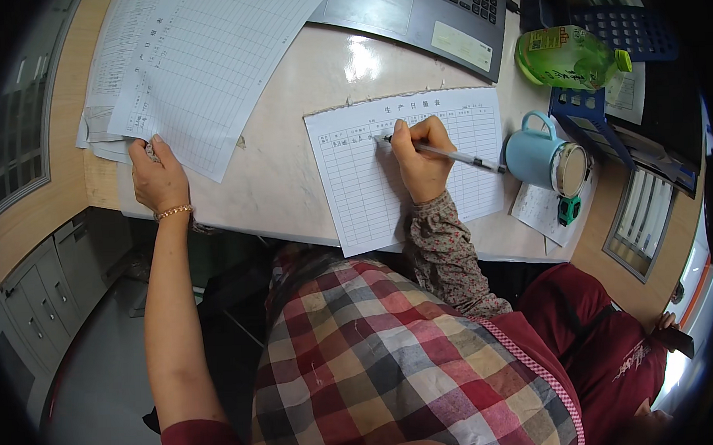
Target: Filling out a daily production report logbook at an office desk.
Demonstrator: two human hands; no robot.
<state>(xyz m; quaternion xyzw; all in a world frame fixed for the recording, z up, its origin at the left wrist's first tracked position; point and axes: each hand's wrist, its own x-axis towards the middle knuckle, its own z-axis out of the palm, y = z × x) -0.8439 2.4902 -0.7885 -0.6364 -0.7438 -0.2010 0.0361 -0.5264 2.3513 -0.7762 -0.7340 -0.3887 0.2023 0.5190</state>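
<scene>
A sheet with a printed grid [411, 188] lies on the desk in front of me, a little handwriting in its top row. My right hand [424, 162] grips a slim clear-and-black pen [469, 161], its tip touching that row. At the left, my left hand [160, 179] has thumb and fingers closed at the lower corner of another gridded sheet [214, 62]. This sheet rests over more papers [101, 122] near the desk's left edge. Something small and patterned shows between the left fingers, too small to name.
A grey laptop [371, 11] sits at the far side. To the right are a green bottle [564, 57], a light-blue mug [533, 157], a small green-and-black item [569, 209] on paper and blue perforated holders [619, 32]. Someone in maroon clothing [609, 355] is close at the right.
</scene>
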